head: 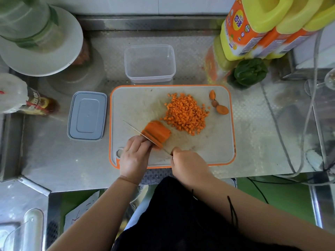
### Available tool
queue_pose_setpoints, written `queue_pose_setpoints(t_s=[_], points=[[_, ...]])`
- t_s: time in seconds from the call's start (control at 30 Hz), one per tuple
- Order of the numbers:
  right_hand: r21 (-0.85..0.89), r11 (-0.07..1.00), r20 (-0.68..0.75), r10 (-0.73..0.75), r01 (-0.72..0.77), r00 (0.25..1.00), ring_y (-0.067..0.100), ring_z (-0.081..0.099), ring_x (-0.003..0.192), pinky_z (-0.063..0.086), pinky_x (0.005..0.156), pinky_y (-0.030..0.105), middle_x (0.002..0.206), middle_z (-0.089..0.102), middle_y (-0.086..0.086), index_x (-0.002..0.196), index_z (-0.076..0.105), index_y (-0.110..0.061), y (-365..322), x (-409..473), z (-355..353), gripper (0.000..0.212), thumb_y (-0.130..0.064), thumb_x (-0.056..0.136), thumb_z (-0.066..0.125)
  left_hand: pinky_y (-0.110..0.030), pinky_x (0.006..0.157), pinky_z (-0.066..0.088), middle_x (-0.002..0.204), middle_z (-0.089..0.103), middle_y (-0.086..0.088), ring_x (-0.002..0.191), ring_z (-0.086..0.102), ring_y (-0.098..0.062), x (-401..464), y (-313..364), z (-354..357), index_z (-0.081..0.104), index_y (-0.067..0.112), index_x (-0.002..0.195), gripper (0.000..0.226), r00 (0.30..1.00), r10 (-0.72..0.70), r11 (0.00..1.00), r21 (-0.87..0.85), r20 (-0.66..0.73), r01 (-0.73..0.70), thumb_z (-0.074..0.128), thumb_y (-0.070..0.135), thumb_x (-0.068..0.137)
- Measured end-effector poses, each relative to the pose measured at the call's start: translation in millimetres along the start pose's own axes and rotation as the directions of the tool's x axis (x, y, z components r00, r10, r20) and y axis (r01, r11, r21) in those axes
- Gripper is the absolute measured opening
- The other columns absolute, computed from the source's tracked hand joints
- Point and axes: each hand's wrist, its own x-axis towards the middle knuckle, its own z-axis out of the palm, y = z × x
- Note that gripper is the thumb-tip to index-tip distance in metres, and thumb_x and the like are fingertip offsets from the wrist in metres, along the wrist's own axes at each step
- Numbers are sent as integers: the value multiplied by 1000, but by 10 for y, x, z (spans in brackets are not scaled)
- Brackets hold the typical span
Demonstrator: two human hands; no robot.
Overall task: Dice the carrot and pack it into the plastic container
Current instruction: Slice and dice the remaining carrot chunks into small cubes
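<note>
A carrot chunk [158, 132] lies on the orange-rimmed cutting board [139, 105]. My left hand [135, 156] holds its near end with curled fingers. My right hand [188, 164] grips the handle of a knife [139, 133], whose blade cuts lengthwise through the chunk. A heap of diced carrot [184, 114] sits at the board's middle right. Three carrot end scraps [218, 104] lie at its far right corner. The clear plastic container [150, 64] stands empty just behind the board. Its grey lid [87, 115] lies left of the board.
A white plate [68, 49] under a clear bottle stands at the back left, a sauce bottle [39, 104] left of the lid. Yellow-capped orange bottles [257, 28] and a green pepper [251, 71] crowd the back right. Cables [279, 134] trail across the steel counter at right.
</note>
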Motion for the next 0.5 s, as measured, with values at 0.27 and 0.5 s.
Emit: queue_pose_setpoints(t_s=[0.27,0.5], points=[[6,999,35,47,-47,998,26,46,66,27,45,30,62,34,-1,99,49,-7,-74,58,-7,8,-3,92,45,-33,87,47,97,67,-13,98,56,-29,-17,4,27,71,1,91,10,1000,0,1000,-1,-24,0,63,6,91],[-6,999,50,44,-43,998,27,47,70,37,60,33,67,39,2,90,52,-10,-170,231,-16,11,0,90,46,-33,90,46,96,67,-13,97,56,-29,-24,-27,40,71,1,91,7,1000,8,1000,-3,2,-8,71,0,84]])
